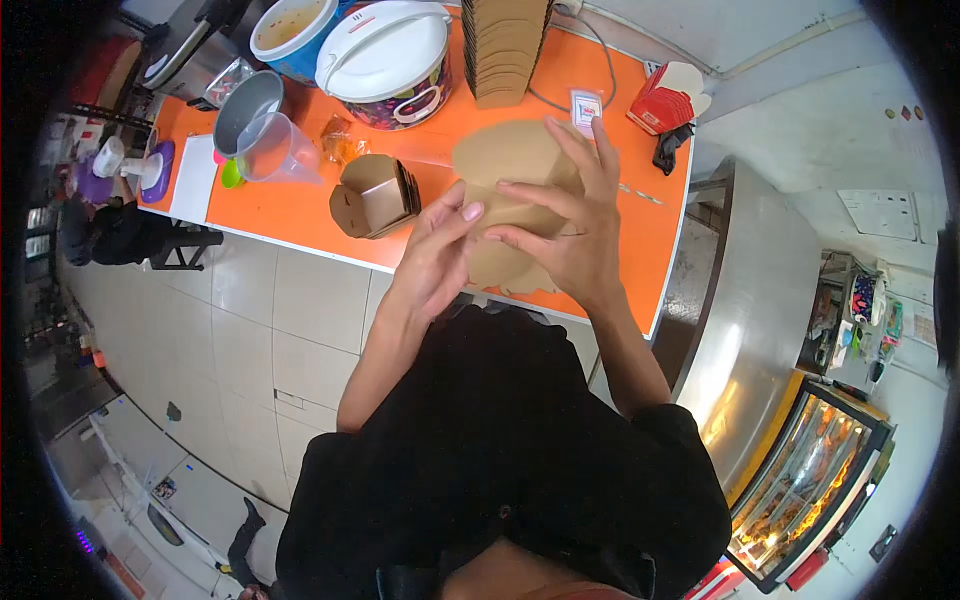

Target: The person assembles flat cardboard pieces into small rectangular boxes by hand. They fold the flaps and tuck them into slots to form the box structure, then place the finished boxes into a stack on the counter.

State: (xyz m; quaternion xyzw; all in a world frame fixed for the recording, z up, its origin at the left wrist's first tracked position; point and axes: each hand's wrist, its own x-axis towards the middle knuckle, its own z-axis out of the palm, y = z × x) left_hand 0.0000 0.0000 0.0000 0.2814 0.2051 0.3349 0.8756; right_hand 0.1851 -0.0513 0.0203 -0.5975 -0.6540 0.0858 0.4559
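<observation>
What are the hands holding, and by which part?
A brown cardboard box blank: the left hand appears to grip its left edge; the right hand spreads over its middle.

Boxes [376,203] on table [640,250], left of cardboard [510,150], tub [388,62] behind boxes

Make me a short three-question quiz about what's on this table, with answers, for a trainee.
1. What lies between the left hand and the right hand: (a) brown cardboard, (b) clear plastic, (c) white cloth?
2. True or false: the open brown box stands to the right of both hands.
3. What is the main colour of the cartons at the table's far right corner?

Key: 1. a. 2. False; it stands to their left. 3. Red.
</observation>
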